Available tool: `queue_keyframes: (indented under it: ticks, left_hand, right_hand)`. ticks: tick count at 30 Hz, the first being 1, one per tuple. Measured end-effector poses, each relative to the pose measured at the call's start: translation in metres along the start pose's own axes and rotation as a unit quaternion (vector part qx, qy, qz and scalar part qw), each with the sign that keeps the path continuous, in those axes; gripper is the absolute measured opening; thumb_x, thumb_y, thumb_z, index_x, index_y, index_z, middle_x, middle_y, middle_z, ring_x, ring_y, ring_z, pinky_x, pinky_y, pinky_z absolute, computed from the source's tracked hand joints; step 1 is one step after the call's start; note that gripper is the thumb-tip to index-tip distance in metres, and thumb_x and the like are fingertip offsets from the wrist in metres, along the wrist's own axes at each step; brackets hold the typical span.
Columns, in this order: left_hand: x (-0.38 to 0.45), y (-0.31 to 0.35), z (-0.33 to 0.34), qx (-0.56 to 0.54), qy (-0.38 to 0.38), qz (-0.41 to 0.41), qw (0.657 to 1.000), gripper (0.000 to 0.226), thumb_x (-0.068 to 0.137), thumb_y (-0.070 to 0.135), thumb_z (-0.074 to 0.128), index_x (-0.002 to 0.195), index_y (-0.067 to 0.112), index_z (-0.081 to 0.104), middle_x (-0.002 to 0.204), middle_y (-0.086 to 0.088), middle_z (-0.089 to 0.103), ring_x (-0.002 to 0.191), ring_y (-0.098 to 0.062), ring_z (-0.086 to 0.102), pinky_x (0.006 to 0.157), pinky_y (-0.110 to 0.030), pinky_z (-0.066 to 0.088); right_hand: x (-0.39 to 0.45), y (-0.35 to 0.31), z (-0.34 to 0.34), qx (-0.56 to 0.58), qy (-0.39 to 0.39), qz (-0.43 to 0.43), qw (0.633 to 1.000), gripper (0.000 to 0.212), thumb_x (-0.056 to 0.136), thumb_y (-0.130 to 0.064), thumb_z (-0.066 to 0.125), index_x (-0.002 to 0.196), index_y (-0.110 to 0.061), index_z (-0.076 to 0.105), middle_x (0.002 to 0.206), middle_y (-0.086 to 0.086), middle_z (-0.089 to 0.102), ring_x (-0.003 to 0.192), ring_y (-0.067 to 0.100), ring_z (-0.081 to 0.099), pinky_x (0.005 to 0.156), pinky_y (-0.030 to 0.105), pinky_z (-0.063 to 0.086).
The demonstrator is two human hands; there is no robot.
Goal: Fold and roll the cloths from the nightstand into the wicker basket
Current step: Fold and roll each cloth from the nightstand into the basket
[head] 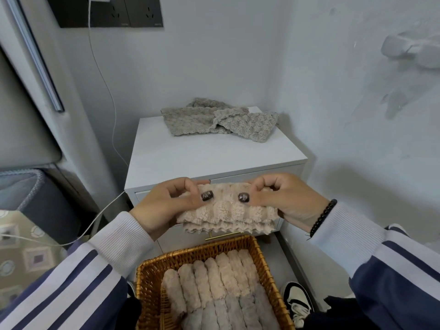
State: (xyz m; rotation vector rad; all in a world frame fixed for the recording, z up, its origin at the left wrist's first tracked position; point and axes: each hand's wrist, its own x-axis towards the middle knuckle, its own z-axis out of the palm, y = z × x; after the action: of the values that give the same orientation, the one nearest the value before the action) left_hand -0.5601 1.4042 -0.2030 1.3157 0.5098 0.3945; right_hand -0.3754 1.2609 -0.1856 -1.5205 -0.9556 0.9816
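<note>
A folded beige fleece cloth hangs in the air in front of the white nightstand. My left hand pinches its upper left edge and my right hand pinches its upper right edge, thumbs on the near face. Grey cloths lie crumpled at the back of the nightstand top. Below my hands stands the wicker basket, holding several rolled beige cloths in a row and several rolled grey ones nearer to me.
A white cable runs from a wall socket panel down past the nightstand's left side. A bed edge lies at the left. A black and white shoe sits right of the basket. Walls close in behind and to the right.
</note>
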Motion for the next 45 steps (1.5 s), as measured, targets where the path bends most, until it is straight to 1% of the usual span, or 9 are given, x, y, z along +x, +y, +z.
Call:
queue_keyframes:
  ticks: [4,9,14,21,23,27,33,40,45]
  left_hand:
    - [0.0,-0.008,-0.004,0.006,0.018,0.027,0.999,0.059,0.018,0.03,0.099,0.061,0.018,0.061,0.111,-0.007,0.071,0.095,-0.023,0.07,0.062,-0.027,0.057]
    - [-0.001,-0.004,-0.009,0.023,0.026,0.019,0.999,0.102,0.014,0.023,0.099,0.11,0.009,0.065,0.103,-0.009,0.073,0.093,-0.025,0.071,0.067,-0.029,0.058]
    - [-0.005,-0.002,-0.005,0.02,-0.037,-0.015,0.999,0.074,0.022,0.028,0.099,0.09,0.01,0.078,0.104,-0.015,0.073,0.094,-0.027,0.071,0.071,-0.027,0.058]
    - [-0.007,0.0,-0.006,0.064,-0.005,-0.035,0.997,0.093,0.017,0.044,0.097,0.101,0.014,0.07,0.099,-0.009,0.075,0.089,-0.024,0.073,0.065,-0.029,0.059]
    - [-0.009,0.002,-0.01,0.07,-0.003,-0.05,0.996,0.103,0.019,0.047,0.097,0.109,0.009,0.064,0.097,-0.013,0.074,0.08,-0.028,0.073,0.057,-0.029,0.057]
    - [-0.015,0.005,-0.013,0.081,-0.016,-0.069,0.994,0.108,0.025,0.052,0.095,0.115,0.006,0.057,0.087,-0.017,0.073,0.06,-0.027,0.07,0.041,-0.022,0.05]
    - [-0.015,0.001,-0.022,0.095,0.03,-0.07,0.993,0.088,0.042,0.048,0.09,0.115,0.009,0.059,0.081,-0.009,0.073,0.053,-0.017,0.066,0.037,-0.018,0.045]
    - [-0.015,-0.012,-0.028,0.034,0.186,-0.09,0.978,0.033,0.08,0.012,0.073,0.11,0.006,0.062,0.08,-0.008,0.068,0.057,-0.013,0.059,0.046,-0.018,0.05]
    - [-0.012,-0.029,-0.037,0.016,0.266,-0.157,0.951,0.039,0.082,0.013,0.074,0.113,-0.002,0.056,0.099,-0.018,0.067,0.075,-0.025,0.068,0.049,-0.026,0.055]
  right_hand:
    - [0.003,0.001,0.002,-0.046,-0.014,-0.006,0.999,0.035,0.042,-0.028,0.095,0.063,-0.028,0.067,0.072,-0.008,0.064,0.073,0.022,0.053,0.072,0.039,0.048]
    - [0.008,0.0,0.002,-0.064,0.013,-0.003,0.998,0.073,0.035,-0.027,0.097,0.101,-0.033,0.066,0.119,-0.002,0.06,0.116,0.021,0.055,0.101,0.044,0.046]
    - [0.012,0.0,0.004,0.01,-0.018,0.008,1.0,0.052,0.045,-0.008,0.087,0.095,-0.009,0.072,0.102,0.011,0.073,0.102,0.029,0.068,0.097,0.049,0.049]
    - [0.016,0.006,0.008,0.027,-0.029,0.038,0.998,0.054,0.061,-0.005,0.087,0.109,-0.014,0.064,0.109,0.007,0.072,0.107,0.025,0.066,0.102,0.047,0.046]
    - [0.015,0.004,0.009,0.032,-0.031,0.052,0.998,0.057,0.057,-0.018,0.087,0.109,-0.016,0.064,0.112,0.009,0.069,0.109,0.031,0.064,0.097,0.048,0.049]
    - [0.012,-0.002,0.011,0.055,-0.072,0.092,0.992,0.055,0.055,-0.024,0.081,0.107,-0.02,0.064,0.115,0.007,0.064,0.092,0.024,0.067,0.057,0.037,0.058]
    - [0.013,-0.003,0.019,0.072,-0.053,0.099,0.991,0.051,0.06,-0.018,0.078,0.108,-0.019,0.062,0.128,0.015,0.057,0.097,0.025,0.064,0.051,0.031,0.056]
    - [0.016,0.009,0.045,0.109,-0.012,0.108,0.988,0.039,0.079,0.008,0.068,0.103,-0.021,0.058,0.104,0.009,0.064,0.077,0.03,0.068,0.054,0.041,0.06]
    - [0.018,0.025,0.073,0.037,0.02,0.076,0.996,0.041,0.075,-0.001,0.072,0.102,-0.028,0.055,0.104,0.008,0.066,0.083,0.025,0.069,0.062,0.037,0.059]
